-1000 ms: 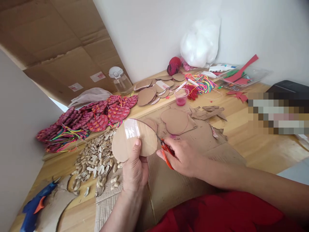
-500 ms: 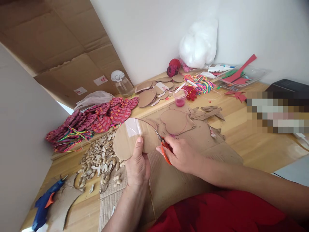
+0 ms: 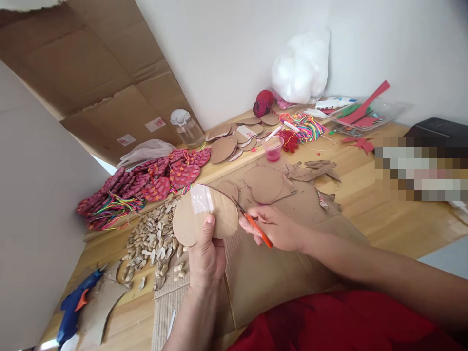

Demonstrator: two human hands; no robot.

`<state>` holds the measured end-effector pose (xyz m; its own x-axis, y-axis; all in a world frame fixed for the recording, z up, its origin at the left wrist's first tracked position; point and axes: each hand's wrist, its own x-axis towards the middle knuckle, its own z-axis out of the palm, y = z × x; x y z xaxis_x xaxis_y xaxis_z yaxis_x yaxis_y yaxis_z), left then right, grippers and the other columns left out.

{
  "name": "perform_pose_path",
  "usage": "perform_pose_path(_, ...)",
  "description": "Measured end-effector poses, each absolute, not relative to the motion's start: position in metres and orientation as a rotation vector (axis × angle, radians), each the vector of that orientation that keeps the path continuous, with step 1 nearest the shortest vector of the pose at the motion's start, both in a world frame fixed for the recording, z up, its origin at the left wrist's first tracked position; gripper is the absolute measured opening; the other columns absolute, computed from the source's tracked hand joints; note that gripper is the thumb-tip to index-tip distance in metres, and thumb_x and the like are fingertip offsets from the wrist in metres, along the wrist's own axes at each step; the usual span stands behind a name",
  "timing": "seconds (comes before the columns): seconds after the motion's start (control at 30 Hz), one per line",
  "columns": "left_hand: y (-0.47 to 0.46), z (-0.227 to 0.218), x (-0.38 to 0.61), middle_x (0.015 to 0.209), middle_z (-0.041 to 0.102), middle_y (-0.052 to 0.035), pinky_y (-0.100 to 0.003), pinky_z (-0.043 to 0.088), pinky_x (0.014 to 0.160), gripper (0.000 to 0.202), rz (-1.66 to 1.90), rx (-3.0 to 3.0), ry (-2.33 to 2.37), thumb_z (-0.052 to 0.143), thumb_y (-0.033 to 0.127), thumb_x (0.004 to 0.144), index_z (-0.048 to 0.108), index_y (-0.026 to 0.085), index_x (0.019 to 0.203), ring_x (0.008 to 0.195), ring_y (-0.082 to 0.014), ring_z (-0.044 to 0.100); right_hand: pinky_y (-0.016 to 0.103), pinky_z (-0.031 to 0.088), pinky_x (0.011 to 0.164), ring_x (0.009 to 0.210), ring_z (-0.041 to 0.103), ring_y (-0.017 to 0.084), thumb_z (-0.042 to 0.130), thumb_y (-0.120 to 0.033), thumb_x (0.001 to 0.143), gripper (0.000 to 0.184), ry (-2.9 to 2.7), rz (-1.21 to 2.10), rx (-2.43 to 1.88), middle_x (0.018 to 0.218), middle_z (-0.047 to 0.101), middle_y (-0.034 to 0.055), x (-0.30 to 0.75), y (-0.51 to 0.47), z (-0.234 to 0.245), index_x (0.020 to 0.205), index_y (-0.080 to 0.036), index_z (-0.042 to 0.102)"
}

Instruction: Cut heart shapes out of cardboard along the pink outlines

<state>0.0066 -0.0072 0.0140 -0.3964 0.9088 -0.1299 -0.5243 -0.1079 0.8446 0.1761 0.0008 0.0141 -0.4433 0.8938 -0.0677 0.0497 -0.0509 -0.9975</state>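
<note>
My left hand grips a heart-shaped cardboard piece with a strip of clear tape on it, thumb pressed on its face. My right hand holds small orange-handled scissors, their blades at the piece's right edge. Both hands hover over a flat sheet of brown cardboard lying on the wooden table. A cut cardboard heart lies just beyond my right hand.
Peanut shells are heaped left of my hands. Red patterned hearts with coloured cords lie behind them. A blue glue gun rests at the near left. Cardboard cutouts, a pink cup, yarn, a white bag and a clear tray stand at the back.
The scissors have swung so their handles point down to the right. My left hand has shifted the cardboard heart slightly; the view has drifted a little.
</note>
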Motion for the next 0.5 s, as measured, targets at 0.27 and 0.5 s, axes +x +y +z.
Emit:
perform_pose_path(0.27, -0.0052, 0.0098, 0.0043, 0.149, 0.056, -0.0055, -0.032, 0.057, 0.096, 0.062, 1.673, 0.550, 1.057, 0.075, 0.011, 0.082, 0.058, 0.030, 0.139, 0.136, -0.0256, 0.053, 0.026, 0.025, 0.051, 0.054, 0.038, 0.010, 0.061, -0.050, 0.092, 0.045, -1.713, 1.403, -1.183, 0.055, 0.043, -0.0059, 0.1749, -0.0069, 0.0194, 0.065, -0.021, 0.040)
perform_pose_path(0.5, -0.0088, 0.0089, 0.0038, 0.150, 0.054, -0.0044, -0.034, 0.056, 0.099, 0.064, 1.669, 0.585, 1.091, 0.078, 0.015, 0.080, 0.058, 0.033, 0.138, 0.133, -0.0254, 0.055, 0.026, 0.025, 0.050, 0.053, 0.038, 0.010, 0.057, -0.046, 0.094, 0.043, -1.710, 1.372, -1.184, 0.057, 0.042, -0.0054, 0.1717, -0.0082, 0.0144, 0.065, -0.021, 0.038)
